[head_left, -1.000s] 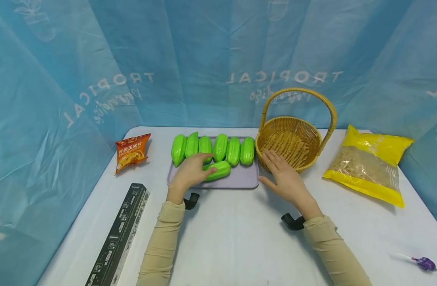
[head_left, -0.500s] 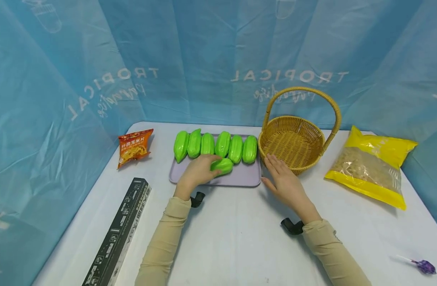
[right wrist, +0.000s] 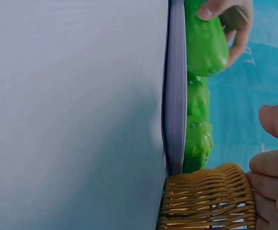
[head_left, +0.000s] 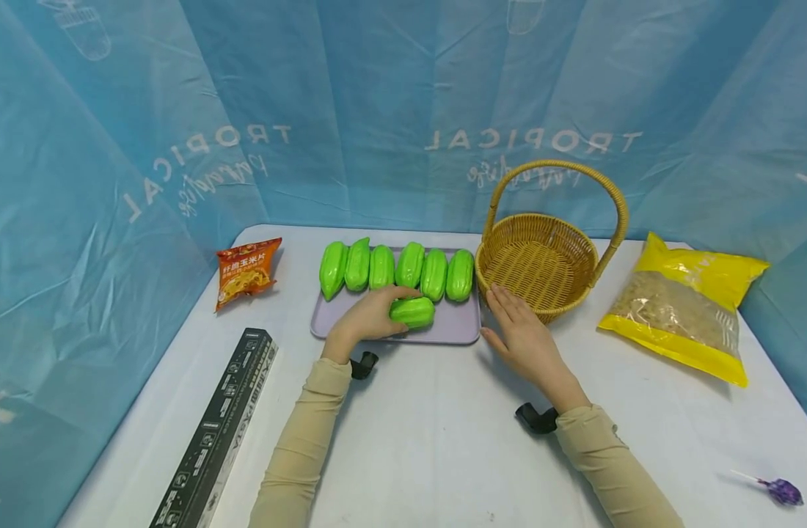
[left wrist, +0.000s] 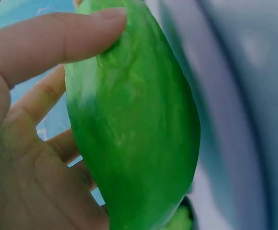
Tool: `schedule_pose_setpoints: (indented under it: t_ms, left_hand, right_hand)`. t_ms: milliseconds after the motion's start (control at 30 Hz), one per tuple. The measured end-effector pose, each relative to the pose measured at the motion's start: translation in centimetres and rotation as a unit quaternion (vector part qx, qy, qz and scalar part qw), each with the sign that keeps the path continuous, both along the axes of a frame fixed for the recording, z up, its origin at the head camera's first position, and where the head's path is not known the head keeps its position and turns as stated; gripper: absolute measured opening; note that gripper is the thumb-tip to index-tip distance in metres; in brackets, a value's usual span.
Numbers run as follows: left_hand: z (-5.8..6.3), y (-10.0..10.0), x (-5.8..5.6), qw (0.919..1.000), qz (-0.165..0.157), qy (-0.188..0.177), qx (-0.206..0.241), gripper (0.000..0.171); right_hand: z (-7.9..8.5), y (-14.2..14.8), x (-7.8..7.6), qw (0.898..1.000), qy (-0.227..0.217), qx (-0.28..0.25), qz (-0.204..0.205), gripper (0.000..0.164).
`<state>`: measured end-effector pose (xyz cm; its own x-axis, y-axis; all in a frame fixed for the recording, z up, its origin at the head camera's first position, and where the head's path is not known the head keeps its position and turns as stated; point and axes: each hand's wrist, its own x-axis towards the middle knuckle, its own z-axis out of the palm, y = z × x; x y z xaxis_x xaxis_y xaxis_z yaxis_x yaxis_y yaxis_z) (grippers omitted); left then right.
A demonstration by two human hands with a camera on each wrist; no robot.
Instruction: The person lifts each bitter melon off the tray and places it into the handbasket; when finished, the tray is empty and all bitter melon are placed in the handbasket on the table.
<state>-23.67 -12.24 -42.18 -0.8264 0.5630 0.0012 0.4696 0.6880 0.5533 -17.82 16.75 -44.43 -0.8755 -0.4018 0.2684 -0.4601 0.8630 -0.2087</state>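
Observation:
My left hand (head_left: 370, 317) pinches a glossy green, ridged, oblong fruit (head_left: 413, 313) between thumb and fingers, close over the front of a pale purple tray (head_left: 466, 326). In the left wrist view the thumb lies across this fruit (left wrist: 134, 129), with the other fingers partly hidden behind it. Several similar fruits (head_left: 410, 265) lie side by side in a row along the tray's back. My right hand (head_left: 525, 345) has its fingers extended at the front left rim of a wicker basket (head_left: 552, 268) with a tall handle. That basket's woven side (right wrist: 208, 199) appears beside the fingers in the right wrist view.
To the left lies an orange snack bag (head_left: 245, 273), with a long black box (head_left: 215, 425) in front of it. A yellow bag (head_left: 684, 308) stands right of the basket. A purple lollipop (head_left: 783, 491) is near the right front. Blue curtain surrounds the table.
My left hand has closed on the front fruit and shifted it slightly right, turning its end toward the camera. The right hand stays at the basket rim.

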Motion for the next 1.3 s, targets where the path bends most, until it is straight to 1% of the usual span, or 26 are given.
schedule_pose_setpoints:
  t_ms: [67, 200, 300, 400, 567, 667, 767, 833, 967, 1133, 1200, 1300]
  left_hand:
    - [0.4, -0.1, -0.2, 0.9999, -0.001, 0.002, 0.012, 0.061]
    - [1.9, 0.1, -0.8, 0.9995, 0.007, -0.008, 0.031, 0.063]
    - [3.0, 0.5, -1.3, 0.9988, 0.018, -0.019, 0.041, 0.064]
    - [4.1, 1.2, -2.0, 0.9981, 0.021, -0.025, 0.053, 0.064]
    - [5.7, 2.9, -2.9, 0.9977, 0.014, -0.029, 0.059, 0.063]
    - [6.6, 4.5, -3.4, 0.9978, 0.007, -0.04, 0.052, 0.062]
    - [7.4, 6.3, -4.0, 0.9975, -0.007, -0.051, 0.047, 0.062]
    - [7.7, 7.5, -4.5, 0.9972, -0.019, -0.056, 0.046, 0.062]
    - [8.2, 9.8, -5.6, 0.9945, -0.042, -0.071, 0.064, 0.064]
    - [8.6, 12.1, -6.8, 0.99, -0.053, -0.095, 0.089, 0.066]
    - [8.7, 12.8, -7.3, 0.9867, -0.052, -0.117, 0.099, 0.065]
    - [8.9, 13.6, -8.0, 0.9773, -0.046, -0.17, 0.118, 0.065]
  right_hand:
    - [0.0, -0.1, 0.1, 1.0, -0.004, 0.005, 0.0, 0.066]
    - [0.1, -0.1, 0.1, 1.0, -0.011, 0.014, -0.002, 0.066]
    - [0.1, -0.2, 0.1, 1.0, -0.007, 0.017, -0.001, 0.067]
    - [0.1, -0.1, 0.2, 1.0, 0.0, 0.017, 0.0, 0.067]
    - [0.1, -0.1, 0.3, 1.0, 0.009, 0.015, 0.0, 0.067]
    - [0.0, -0.1, 0.3, 1.0, 0.012, 0.017, 0.0, 0.066]
    - [0.0, -0.1, 0.2, 1.0, 0.015, 0.019, 0.001, 0.066]
    - [0.0, -0.2, 0.2, 1.0, 0.015, 0.018, 0.002, 0.066]
    - [0.0, -0.2, 0.2, 1.0, 0.014, 0.017, 0.003, 0.066]
    - [-0.2, -0.2, 0.1, 1.0, 0.015, 0.022, 0.003, 0.065]
    - [-0.2, -0.2, 0.1, 1.0, 0.014, 0.022, 0.001, 0.065]
    - [-0.2, -0.2, 0.1, 1.0, 0.015, 0.021, -0.001, 0.065]
